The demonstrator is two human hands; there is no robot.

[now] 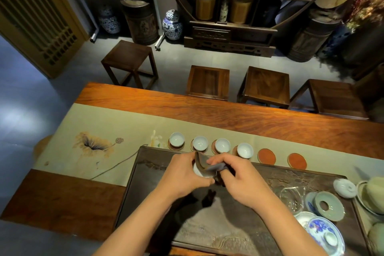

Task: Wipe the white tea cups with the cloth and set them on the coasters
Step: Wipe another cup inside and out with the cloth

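Observation:
My left hand [182,174] grips a white tea cup [197,171] above the dark tea tray [270,174]; the cup is mostly hidden. My right hand [239,178] holds a dark cloth [204,163] pressed into and over the cup. Beyond the tray, on the runner, stands a row of several white cups on coasters, from the leftmost cup [176,139] to the rightmost cup [245,150]. To their right lie two bare orange coasters [266,156] [297,160].
A glass pitcher [291,195], a white lid [344,188], celadon saucers [329,206] and a blue-and-white lidded bowl [324,233] crowd the tray's right end. Wooden stools [207,82] line the table's far side. A lotus-painted runner [104,131] covers the left of the table.

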